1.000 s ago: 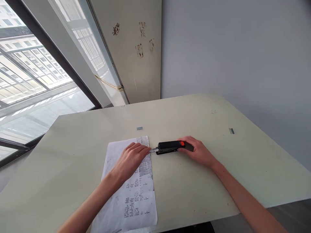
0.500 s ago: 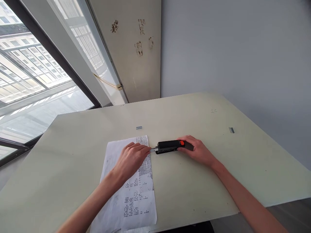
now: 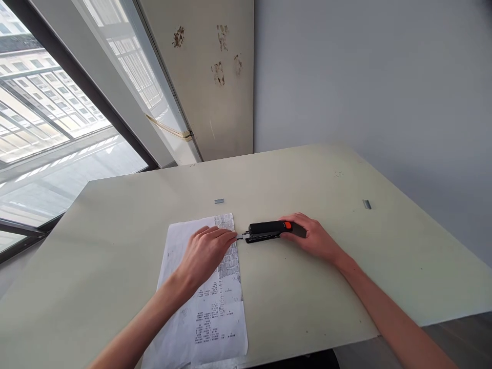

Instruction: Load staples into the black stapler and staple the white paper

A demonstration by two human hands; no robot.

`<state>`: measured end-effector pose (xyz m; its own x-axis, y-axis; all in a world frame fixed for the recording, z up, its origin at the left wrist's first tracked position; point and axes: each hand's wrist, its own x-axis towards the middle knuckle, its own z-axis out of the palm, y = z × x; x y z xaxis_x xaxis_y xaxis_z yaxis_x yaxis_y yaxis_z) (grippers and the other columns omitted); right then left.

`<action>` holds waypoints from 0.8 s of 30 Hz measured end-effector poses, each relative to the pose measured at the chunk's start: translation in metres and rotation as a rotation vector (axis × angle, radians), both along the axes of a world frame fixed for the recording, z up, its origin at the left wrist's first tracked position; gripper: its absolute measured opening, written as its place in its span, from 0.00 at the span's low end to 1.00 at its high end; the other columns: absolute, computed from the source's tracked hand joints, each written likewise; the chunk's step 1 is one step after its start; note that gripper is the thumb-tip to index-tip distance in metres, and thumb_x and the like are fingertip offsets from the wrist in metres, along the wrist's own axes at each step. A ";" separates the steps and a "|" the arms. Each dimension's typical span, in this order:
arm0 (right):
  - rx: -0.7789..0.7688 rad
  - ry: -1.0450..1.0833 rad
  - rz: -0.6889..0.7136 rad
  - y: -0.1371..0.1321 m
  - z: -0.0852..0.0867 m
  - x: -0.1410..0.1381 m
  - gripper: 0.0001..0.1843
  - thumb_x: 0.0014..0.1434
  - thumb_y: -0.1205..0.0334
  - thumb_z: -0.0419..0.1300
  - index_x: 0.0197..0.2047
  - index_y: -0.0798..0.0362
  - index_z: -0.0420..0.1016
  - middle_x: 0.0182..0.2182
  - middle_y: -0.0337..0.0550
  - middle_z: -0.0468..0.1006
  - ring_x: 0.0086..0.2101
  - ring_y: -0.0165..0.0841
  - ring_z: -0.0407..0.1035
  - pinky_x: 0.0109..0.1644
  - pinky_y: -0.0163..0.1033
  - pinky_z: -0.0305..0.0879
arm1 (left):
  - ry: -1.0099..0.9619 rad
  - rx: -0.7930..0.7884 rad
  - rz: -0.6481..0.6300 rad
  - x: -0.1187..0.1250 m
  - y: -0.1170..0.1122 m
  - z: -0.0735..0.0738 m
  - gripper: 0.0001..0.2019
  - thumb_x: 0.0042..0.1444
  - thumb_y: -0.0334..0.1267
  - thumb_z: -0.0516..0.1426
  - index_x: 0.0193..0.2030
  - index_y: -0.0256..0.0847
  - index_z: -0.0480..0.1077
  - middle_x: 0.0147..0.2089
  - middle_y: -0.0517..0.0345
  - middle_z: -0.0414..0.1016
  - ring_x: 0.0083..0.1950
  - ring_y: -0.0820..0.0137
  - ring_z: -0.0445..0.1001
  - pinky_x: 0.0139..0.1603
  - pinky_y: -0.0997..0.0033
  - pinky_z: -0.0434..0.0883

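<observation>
A black stapler (image 3: 267,228) with an orange-red patch lies on its side or low over the table, pointing left. My right hand (image 3: 313,236) is closed around its rear end. From its front end sticks a thin metal staple tray (image 3: 242,236), pinched at its tip by the fingers of my left hand (image 3: 209,253). That hand rests over a printed sheet of paper (image 3: 226,348), covering part of the text and hatched marks. My left fingertips themselves are partly hidden behind the hand.
One short strip of staples (image 3: 219,201) lies beyond the paper, and another staple strip (image 3: 367,204) is at the far right of the pale table (image 3: 292,292). A wall (image 3: 369,77) borders the table's far right side; a window (image 3: 46,97) stands at the left.
The view has shifted very slightly. Both hands keep their grip on the stapler and its tray, with the left hand a touch farther left.
</observation>
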<state>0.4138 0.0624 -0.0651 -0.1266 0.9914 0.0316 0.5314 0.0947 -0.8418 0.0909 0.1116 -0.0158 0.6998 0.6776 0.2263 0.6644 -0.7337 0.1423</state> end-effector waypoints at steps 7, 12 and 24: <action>-0.004 0.017 -0.001 0.001 -0.002 0.001 0.18 0.67 0.40 0.63 0.55 0.37 0.78 0.52 0.41 0.81 0.53 0.44 0.74 0.62 0.52 0.69 | 0.004 0.001 -0.008 0.002 0.000 0.001 0.17 0.77 0.43 0.51 0.49 0.45 0.82 0.47 0.57 0.87 0.44 0.60 0.85 0.44 0.59 0.76; -0.001 0.007 -0.001 0.000 -0.002 0.000 0.18 0.67 0.39 0.62 0.55 0.37 0.78 0.52 0.42 0.81 0.53 0.44 0.74 0.61 0.53 0.70 | 0.009 0.015 -0.021 -0.001 0.000 0.001 0.16 0.77 0.42 0.52 0.49 0.46 0.83 0.47 0.58 0.87 0.44 0.60 0.85 0.43 0.60 0.75; 0.011 -0.008 0.000 0.001 -0.002 0.001 0.19 0.68 0.39 0.62 0.55 0.37 0.78 0.52 0.41 0.82 0.52 0.43 0.75 0.59 0.50 0.72 | -0.047 0.054 -0.036 -0.010 -0.003 -0.004 0.15 0.77 0.38 0.52 0.51 0.46 0.82 0.49 0.58 0.87 0.43 0.63 0.86 0.41 0.63 0.76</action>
